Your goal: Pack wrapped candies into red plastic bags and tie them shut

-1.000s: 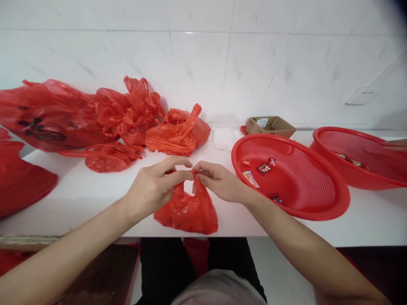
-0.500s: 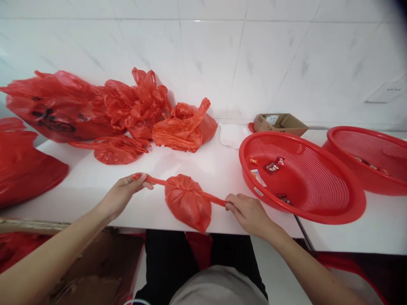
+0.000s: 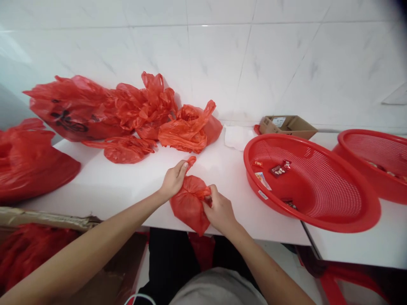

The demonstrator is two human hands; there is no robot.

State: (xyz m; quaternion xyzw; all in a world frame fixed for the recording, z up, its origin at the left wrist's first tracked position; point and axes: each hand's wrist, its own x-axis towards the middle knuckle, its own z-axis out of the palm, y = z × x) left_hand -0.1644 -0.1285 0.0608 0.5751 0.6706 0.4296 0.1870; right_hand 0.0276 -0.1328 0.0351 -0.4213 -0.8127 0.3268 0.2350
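Note:
A small red plastic bag (image 3: 190,207), bulging and gathered at its top, sits at the front edge of the white table (image 3: 133,182). My left hand (image 3: 174,178) is closed on one of its handles at the bag's upper left, and a bit of the handle pokes up past the thumb. On the other side, my right hand (image 3: 219,207) pinches the other handle, close against the bag. What the bag contains is hidden.
Several red bags (image 3: 124,150) lie along the tiled wall, with a larger one (image 3: 34,165) at far left. A red perforated basket (image 3: 305,212) holds a few wrapped sweets; a second basket (image 3: 356,173) and a cardboard box (image 3: 302,127) stand behind. Below left is an open carton (image 3: 79,221).
My hands have come together from wide apart; the handles that were stretched out sideways are now drawn in close over the bag. The view has shifted slightly left.

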